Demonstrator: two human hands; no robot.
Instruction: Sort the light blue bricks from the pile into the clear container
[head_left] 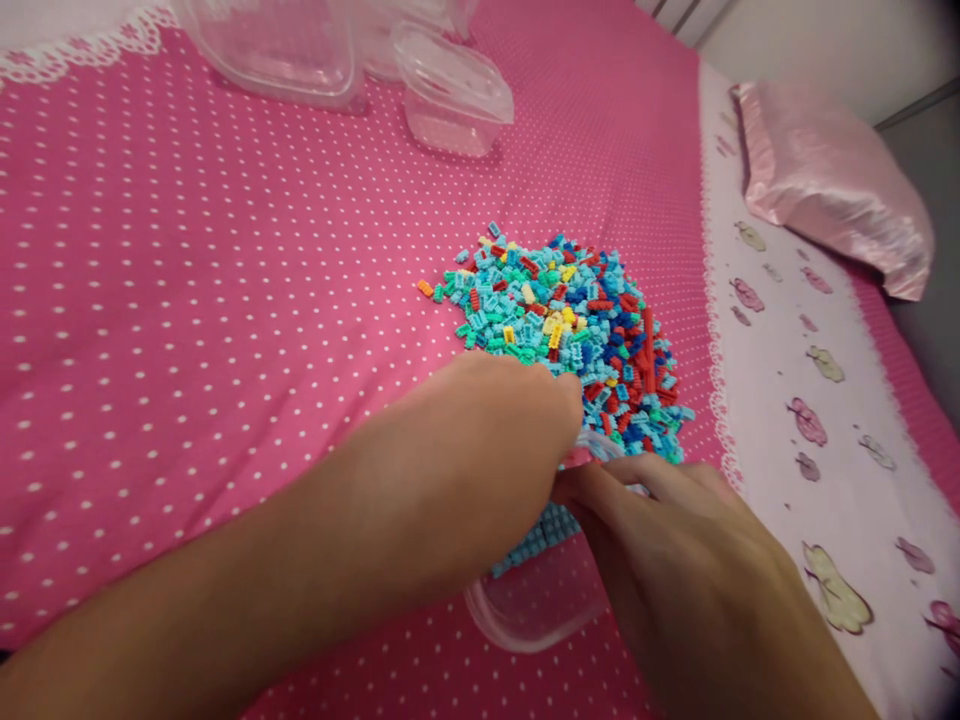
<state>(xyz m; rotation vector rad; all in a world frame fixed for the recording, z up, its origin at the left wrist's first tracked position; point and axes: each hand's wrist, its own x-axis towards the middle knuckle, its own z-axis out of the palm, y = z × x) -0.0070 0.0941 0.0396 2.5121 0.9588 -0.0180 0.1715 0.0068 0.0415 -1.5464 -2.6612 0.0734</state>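
Side by side, my two hands meet over the near edge of a heap of small toy building bricks in turquoise, red, blue, green and yellow. My left hand is closed, its fingertips hidden behind the fist. A clear plastic item, perhaps a bag, shows between the hands. My right hand pinches it between thumb and fingers. Beneath them lies a clear plastic container, largely covered by my arms. A light-blue studded piece shows beside it, below my left hand.
Pink polka-dot bedding lies under everything. At the back stand a large clear container and a smaller clear container. A shiny pink pillow rests at the right. One orange brick lies at the heap's left edge.
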